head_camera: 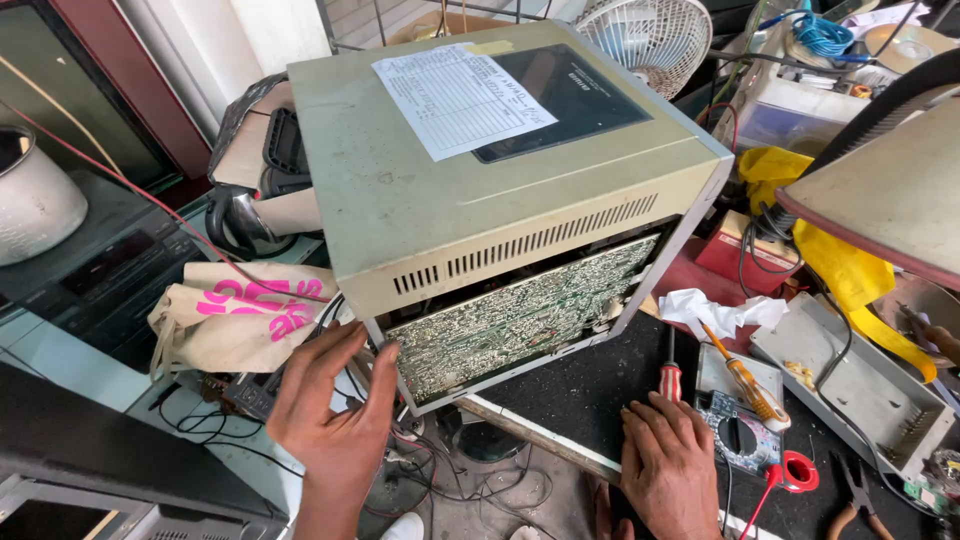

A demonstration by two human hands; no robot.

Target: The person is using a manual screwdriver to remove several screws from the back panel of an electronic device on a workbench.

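A large beige electronics case (470, 170) stands tilted on the workbench, a paper sheet taped on its top. Its underside is exposed, showing a green circuit board (520, 320). My left hand (335, 420) rests with spread fingers against the case's lower left corner, beside the board. My right hand (668, 465) lies flat on the black mat (570, 390), holding nothing. Just beyond its fingers lie a red-handled screwdriver (670, 378) and a multimeter (738, 425).
An orange-handled screwdriver (745, 385) lies across the multimeter. A grey tray (860, 385) and pliers (855, 495) sit at right. A cloth bag (235, 315), kettle (240, 215) and black audio deck (100, 270) are at left. A fan (650, 35) stands behind. Loose wires (440, 480) tangle below the case.
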